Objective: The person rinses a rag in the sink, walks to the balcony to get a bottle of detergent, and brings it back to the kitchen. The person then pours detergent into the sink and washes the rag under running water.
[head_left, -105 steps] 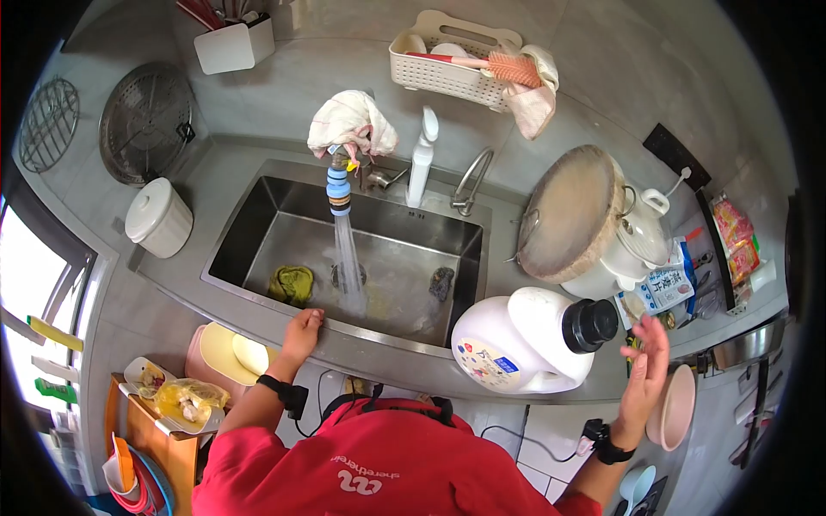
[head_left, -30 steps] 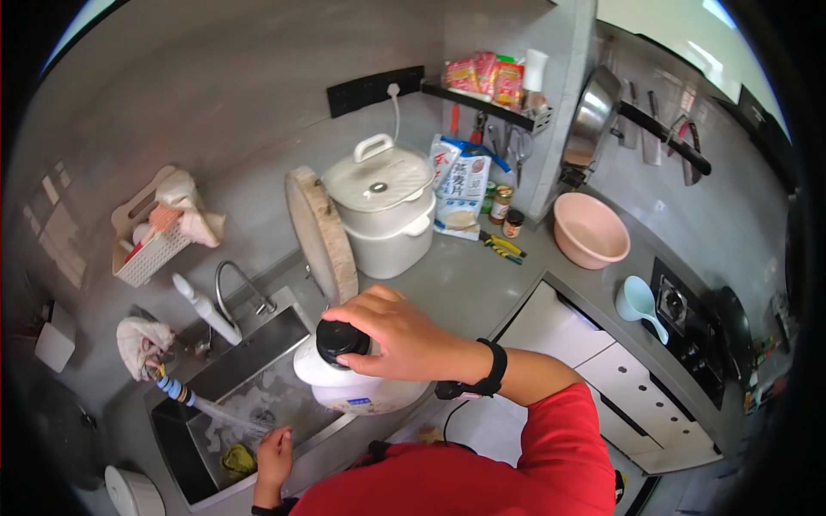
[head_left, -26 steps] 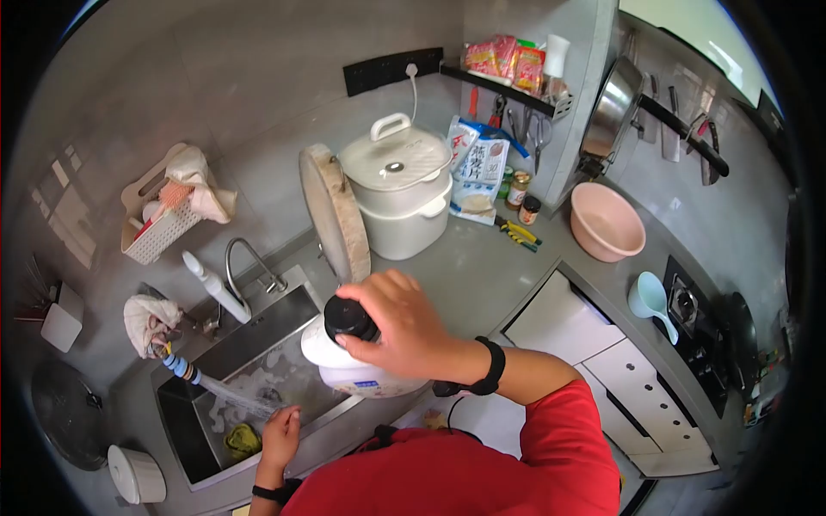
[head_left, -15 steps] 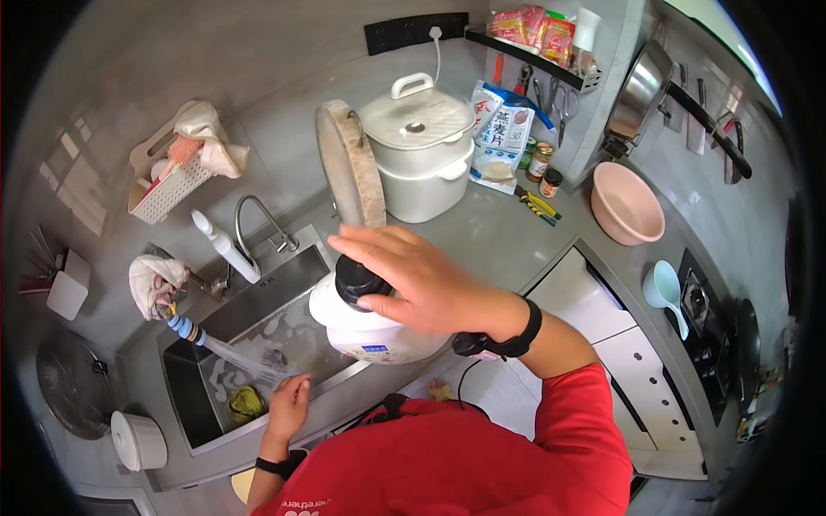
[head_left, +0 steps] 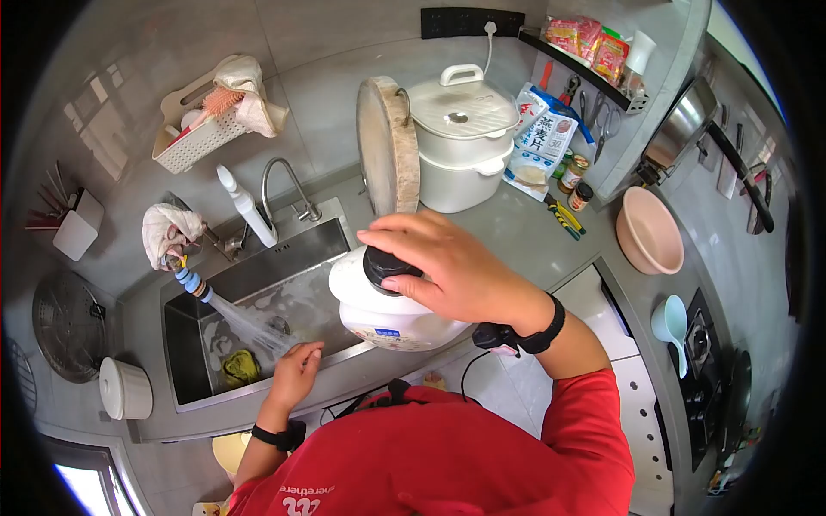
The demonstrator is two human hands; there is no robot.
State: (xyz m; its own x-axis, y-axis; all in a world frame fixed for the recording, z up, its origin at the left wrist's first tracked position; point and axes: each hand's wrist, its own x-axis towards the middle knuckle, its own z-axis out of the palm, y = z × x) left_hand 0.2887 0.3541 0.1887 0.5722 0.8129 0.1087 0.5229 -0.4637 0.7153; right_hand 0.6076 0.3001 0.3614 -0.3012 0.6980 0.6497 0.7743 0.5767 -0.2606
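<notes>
My right hand is closed over the black knob-like top of a rounded white vessel with a small blue label. The vessel is tilted above the front right part of the steel sink; I cannot make out its exact kind. My left hand hovers at the sink's front edge with fingers loosely bent and nothing visible in them. Beside it, water sprays from a blue-ended faucet hose into the sink. A yellow-green scrubber lies in the sink.
Behind the sink stand a round wooden chopping board and a white lidded steamer pot. To the right are a pink basin, a light blue ladle and pliers. A small white lidded pot sits at the left.
The view has shifted, so the counter items appear farther right. My right hand stays on the vessel's black top. My left hand remains by the sink's front edge, and water keeps running.
</notes>
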